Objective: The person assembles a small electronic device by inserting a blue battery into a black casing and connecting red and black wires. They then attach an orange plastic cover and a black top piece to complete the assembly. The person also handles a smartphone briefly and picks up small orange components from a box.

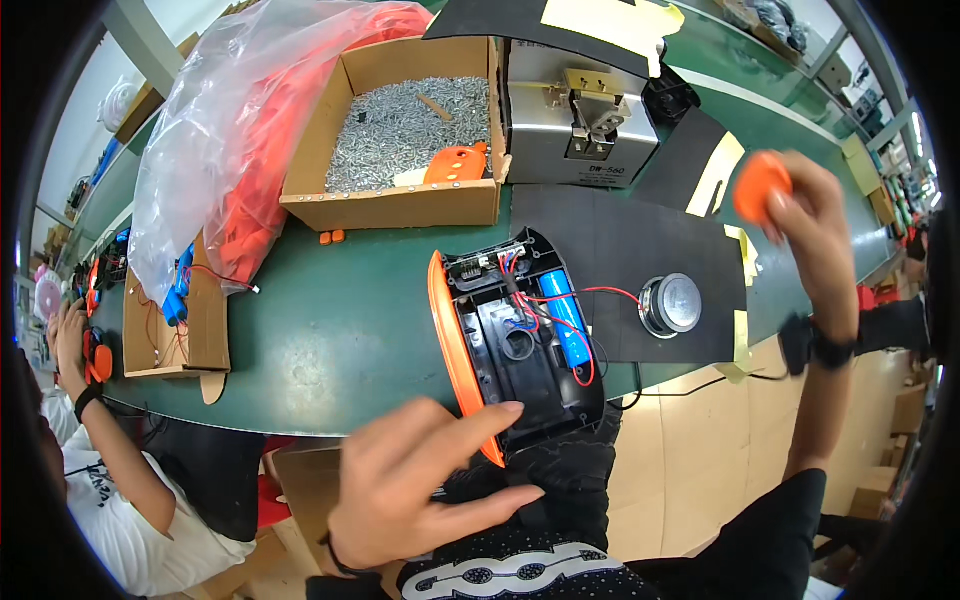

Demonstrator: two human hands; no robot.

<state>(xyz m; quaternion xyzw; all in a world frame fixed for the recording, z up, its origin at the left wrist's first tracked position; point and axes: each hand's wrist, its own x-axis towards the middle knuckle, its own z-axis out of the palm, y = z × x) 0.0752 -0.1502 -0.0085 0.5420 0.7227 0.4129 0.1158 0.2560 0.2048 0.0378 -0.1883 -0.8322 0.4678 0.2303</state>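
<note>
My right hand (808, 205) is raised at the upper right, its fingers closed on an orange rounded plastic piece (762, 188). My left hand (415, 490) is at the near edge of a black plastic housing (530, 385) with an orange side rim (455, 335). Its index finger and thumb are spread apart, and the index fingertip lies over the housing's near corner. Inside the housing are a blue cylindrical battery (565, 318), a small circuit board and several wires. Red wires run from it to a round silver speaker (671, 305) on a black mat (620, 240).
A cardboard box (390, 208) of small screws holds another orange part (457, 163). Behind the mat stands a silver metal machine (580, 140). To the left are a plastic bag (215, 130) of orange parts and a small box (205, 335) with blue batteries. Another person's hand (70, 340) is at far left.
</note>
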